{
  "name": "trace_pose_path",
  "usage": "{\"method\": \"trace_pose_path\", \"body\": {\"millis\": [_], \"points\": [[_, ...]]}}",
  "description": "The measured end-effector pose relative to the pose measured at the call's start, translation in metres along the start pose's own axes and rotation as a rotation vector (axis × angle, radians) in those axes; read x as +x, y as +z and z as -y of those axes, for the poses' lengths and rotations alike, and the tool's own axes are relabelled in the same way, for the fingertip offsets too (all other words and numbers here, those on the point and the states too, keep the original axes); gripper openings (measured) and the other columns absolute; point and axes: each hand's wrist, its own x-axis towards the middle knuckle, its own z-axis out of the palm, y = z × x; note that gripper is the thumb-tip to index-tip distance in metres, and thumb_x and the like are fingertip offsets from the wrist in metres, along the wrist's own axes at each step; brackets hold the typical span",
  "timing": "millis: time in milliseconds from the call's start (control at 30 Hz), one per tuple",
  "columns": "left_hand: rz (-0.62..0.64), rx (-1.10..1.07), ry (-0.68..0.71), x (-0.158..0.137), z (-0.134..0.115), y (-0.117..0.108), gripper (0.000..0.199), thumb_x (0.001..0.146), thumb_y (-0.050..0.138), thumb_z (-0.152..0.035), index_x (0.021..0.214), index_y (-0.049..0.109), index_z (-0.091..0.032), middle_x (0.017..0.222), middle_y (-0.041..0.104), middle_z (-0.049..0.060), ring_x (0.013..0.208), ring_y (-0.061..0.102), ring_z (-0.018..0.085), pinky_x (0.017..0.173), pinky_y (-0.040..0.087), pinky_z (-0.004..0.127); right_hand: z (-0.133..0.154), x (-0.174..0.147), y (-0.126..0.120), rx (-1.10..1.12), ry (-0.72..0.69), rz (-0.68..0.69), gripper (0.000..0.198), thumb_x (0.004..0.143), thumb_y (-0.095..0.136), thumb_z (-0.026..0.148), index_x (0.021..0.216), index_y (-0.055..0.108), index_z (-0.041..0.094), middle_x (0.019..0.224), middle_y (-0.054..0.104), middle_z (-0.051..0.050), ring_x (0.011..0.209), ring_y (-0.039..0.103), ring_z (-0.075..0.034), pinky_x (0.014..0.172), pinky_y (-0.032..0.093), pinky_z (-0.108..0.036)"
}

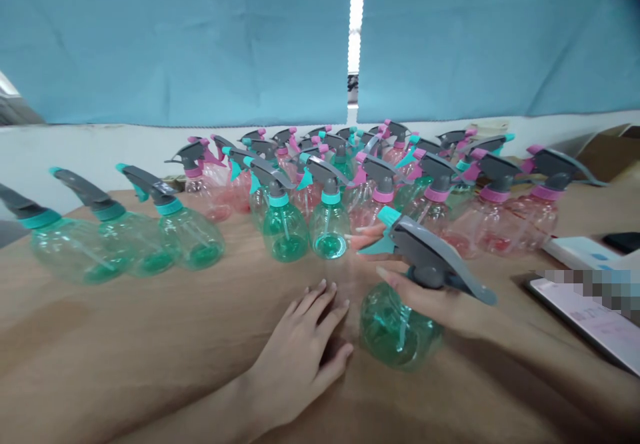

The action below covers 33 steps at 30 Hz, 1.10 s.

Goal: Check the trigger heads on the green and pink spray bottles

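A green spray bottle point(400, 337) sits right of centre in the lower half of the frame, inside the right hand point(450, 311). The right fingers wrap its neck, just under the grey trigger head; whether its base touches the counter point(200, 364) I cannot tell. The bottle stands near upright, its top leaning towards the right of the frame, and its turquoise nozzle points to the upper left. The right hand is the nearer, being on it; the left hand point(297, 351) lies palm down just beside it, at lower centre, fingers slightly spread and holding nothing.

Counted outward: one held bottle, two hands, two green bottles point(285, 231) standing at centre, three green bottles point(193, 237) in a row at left, and four pink bottles point(495, 221) along the front at right of centre. More bottles point(343, 164), pink and green, crowd behind; they overlap too much to count. At the right edge are one phone point(585, 317) and one white box point(575, 251).
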Motion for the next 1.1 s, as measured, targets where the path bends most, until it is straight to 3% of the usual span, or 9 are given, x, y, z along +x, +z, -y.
{"method": "trace_pose_path", "body": {"millis": [133, 300, 567, 833, 1100], "points": [[0.011, -0.001, -0.005, 0.0, 0.0, 0.0, 0.05, 0.093, 0.05, -0.034, 0.137, 0.042, -0.014, 0.146, 0.038, 0.013, 0.135, 0.03, 0.029, 0.105, 0.032, 0.049, -0.01, 0.003, 0.002, 0.054, -0.001, 0.017, 0.045, 0.08, 0.063, 0.03, 0.124, 0.053, 0.031, 0.119, 0.063, -0.003, 0.1, 0.066, -0.02, 0.087, 0.056, -0.033], [-0.011, -0.007, 0.0, 0.0, 0.001, 0.002, 0.05, 0.092, 0.052, -0.033, 0.137, 0.043, -0.015, 0.145, 0.039, 0.013, 0.135, 0.031, 0.029, 0.106, 0.032, 0.049, -0.015, 0.005, 0.003, 0.023, -0.033, 0.024, 0.048, 0.081, 0.061, 0.028, 0.128, 0.05, 0.029, 0.12, 0.063, -0.005, 0.098, 0.066, -0.021, 0.086, 0.056, -0.036], [0.001, -0.016, 0.0, -0.002, 0.0, 0.001, 0.05, 0.093, 0.051, -0.035, 0.138, 0.043, -0.014, 0.145, 0.039, 0.012, 0.135, 0.031, 0.029, 0.106, 0.032, 0.048, -0.016, 0.003, 0.003, -0.003, -0.043, 0.025, 0.043, 0.081, 0.061, 0.026, 0.123, 0.051, 0.03, 0.107, 0.067, -0.005, 0.093, 0.068, -0.021, 0.081, 0.059, -0.035], [0.012, -0.016, -0.008, 0.001, 0.0, 0.002, 0.05, 0.093, 0.051, -0.035, 0.138, 0.043, -0.015, 0.145, 0.039, 0.012, 0.135, 0.03, 0.028, 0.107, 0.03, 0.048, -0.015, -0.002, 0.001, -0.082, -0.066, 0.031, 0.017, 0.082, 0.058, 0.024, 0.095, 0.067, 0.03, 0.099, 0.07, -0.002, 0.097, 0.067, -0.023, 0.084, 0.058, -0.036], [0.019, -0.006, -0.001, 0.0, 0.0, 0.001, 0.05, 0.093, 0.051, -0.036, 0.137, 0.043, -0.013, 0.146, 0.038, 0.013, 0.135, 0.03, 0.029, 0.106, 0.031, 0.049, 0.008, 0.0, -0.003, -0.045, -0.091, 0.067, 0.018, 0.082, 0.055, 0.02, 0.084, 0.071, 0.029, 0.098, 0.072, -0.001, 0.098, 0.067, -0.02, 0.084, 0.057, -0.031]]}}
